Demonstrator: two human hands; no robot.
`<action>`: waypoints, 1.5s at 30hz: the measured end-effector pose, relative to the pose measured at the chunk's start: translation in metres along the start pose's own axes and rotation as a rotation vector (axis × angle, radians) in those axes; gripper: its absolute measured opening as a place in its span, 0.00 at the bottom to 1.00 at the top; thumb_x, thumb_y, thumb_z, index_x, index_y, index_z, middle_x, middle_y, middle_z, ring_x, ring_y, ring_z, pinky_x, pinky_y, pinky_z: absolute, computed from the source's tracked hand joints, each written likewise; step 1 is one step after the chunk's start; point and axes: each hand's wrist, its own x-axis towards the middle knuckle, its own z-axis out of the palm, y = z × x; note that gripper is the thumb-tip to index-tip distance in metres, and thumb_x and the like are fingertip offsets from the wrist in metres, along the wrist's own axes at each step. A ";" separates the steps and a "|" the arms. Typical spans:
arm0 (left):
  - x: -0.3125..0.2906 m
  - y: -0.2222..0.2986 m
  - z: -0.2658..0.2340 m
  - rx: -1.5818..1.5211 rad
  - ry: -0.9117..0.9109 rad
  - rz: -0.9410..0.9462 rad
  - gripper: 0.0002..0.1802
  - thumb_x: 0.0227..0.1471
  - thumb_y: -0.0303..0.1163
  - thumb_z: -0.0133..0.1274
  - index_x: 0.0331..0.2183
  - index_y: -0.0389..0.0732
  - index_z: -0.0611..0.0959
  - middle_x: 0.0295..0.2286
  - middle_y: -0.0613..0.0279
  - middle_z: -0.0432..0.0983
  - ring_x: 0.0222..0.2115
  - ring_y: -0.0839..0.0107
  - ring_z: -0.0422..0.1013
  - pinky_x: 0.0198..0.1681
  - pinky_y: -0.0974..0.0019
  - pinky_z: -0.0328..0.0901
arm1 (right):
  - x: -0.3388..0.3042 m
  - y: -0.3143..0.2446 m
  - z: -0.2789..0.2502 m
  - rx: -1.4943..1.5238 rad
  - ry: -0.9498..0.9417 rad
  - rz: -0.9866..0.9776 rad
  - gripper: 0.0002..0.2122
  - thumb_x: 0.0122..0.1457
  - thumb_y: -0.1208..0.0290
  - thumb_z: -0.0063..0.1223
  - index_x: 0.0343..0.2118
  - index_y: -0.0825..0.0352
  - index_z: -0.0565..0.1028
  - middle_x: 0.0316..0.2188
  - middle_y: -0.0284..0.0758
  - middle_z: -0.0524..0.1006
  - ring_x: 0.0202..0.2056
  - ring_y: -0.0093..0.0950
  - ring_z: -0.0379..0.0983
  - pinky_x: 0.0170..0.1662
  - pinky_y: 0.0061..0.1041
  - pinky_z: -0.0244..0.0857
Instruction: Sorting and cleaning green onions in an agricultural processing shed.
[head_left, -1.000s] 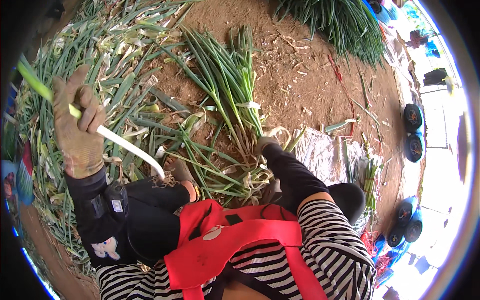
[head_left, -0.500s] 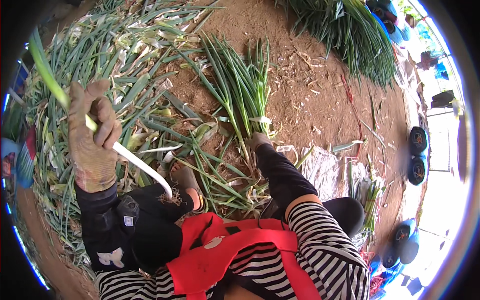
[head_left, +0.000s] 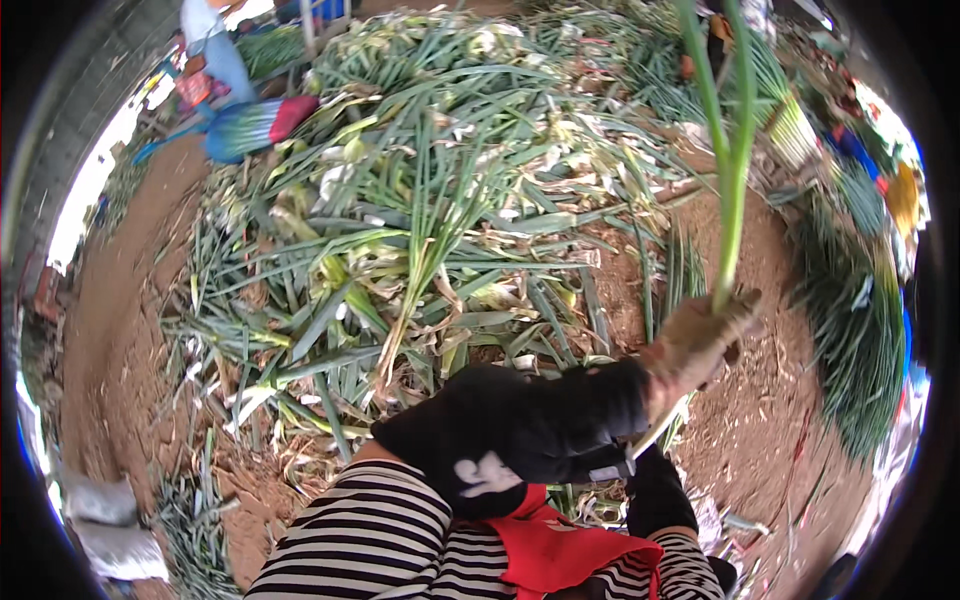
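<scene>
In its gloved grip, my left hand [head_left: 702,342] holds a long green onion [head_left: 735,170], its forked green leaves rising upward. The pale lower stalk comes out below the glove, beside the sleeve. My left arm reaches across to the right, over my right forearm [head_left: 660,495] in its dark sleeve. That crossing hides my right hand and its fingers. Just beyond the left glove, green leaves [head_left: 685,268] of more onions show on the bare soil, partly covered by the arm.
A wide heap of trimmed onion leaves [head_left: 430,200] spreads ahead and left. Bundled green onions [head_left: 850,320] lie at the right, with another bundle [head_left: 792,130] beyond. A person's leg [head_left: 222,60] and a blue-and-red item [head_left: 255,125] are at the far left. Pale sacks [head_left: 115,530] lie lower left.
My view has swung to the left and farther out. My left hand has carried the green onion from the left across to the right. My right hand, seen before at the bunch, is now hidden.
</scene>
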 end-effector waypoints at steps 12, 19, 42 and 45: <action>0.043 -0.027 0.027 -0.156 -0.084 0.165 0.20 0.53 0.47 0.53 0.27 0.38 0.75 0.21 0.64 0.71 0.14 0.79 0.61 0.15 0.72 0.59 | 0.011 -0.134 -0.102 -0.119 0.286 -0.714 0.10 0.57 0.69 0.48 0.39 0.64 0.73 0.30 0.35 0.75 0.32 0.32 0.73 0.36 0.30 0.66; 0.019 -0.009 -0.002 -0.242 0.034 0.240 0.15 0.53 0.41 0.54 0.34 0.37 0.78 0.23 0.61 0.74 0.16 0.80 0.63 0.16 0.75 0.59 | -0.070 -0.343 -0.028 0.902 -0.468 -0.603 0.04 0.57 0.74 0.49 0.35 0.66 0.71 0.23 0.30 0.71 0.25 0.21 0.69 0.26 0.23 0.64; 0.023 0.008 -0.028 -0.163 0.072 0.233 0.14 0.53 0.41 0.55 0.28 0.39 0.79 0.19 0.70 0.72 0.15 0.81 0.64 0.16 0.75 0.59 | -0.021 -0.124 0.022 -0.580 -0.425 -0.440 0.21 0.56 0.54 0.44 0.45 0.65 0.69 0.39 0.47 0.73 0.40 0.45 0.70 0.45 0.37 0.64; 0.045 -0.007 -0.021 -0.149 0.075 0.278 0.12 0.52 0.38 0.56 0.32 0.39 0.78 0.21 0.70 0.72 0.18 0.81 0.65 0.19 0.75 0.61 | -0.014 -0.057 0.027 -0.549 -0.416 -0.346 0.21 0.56 0.53 0.44 0.41 0.67 0.70 0.35 0.47 0.74 0.37 0.45 0.71 0.43 0.38 0.65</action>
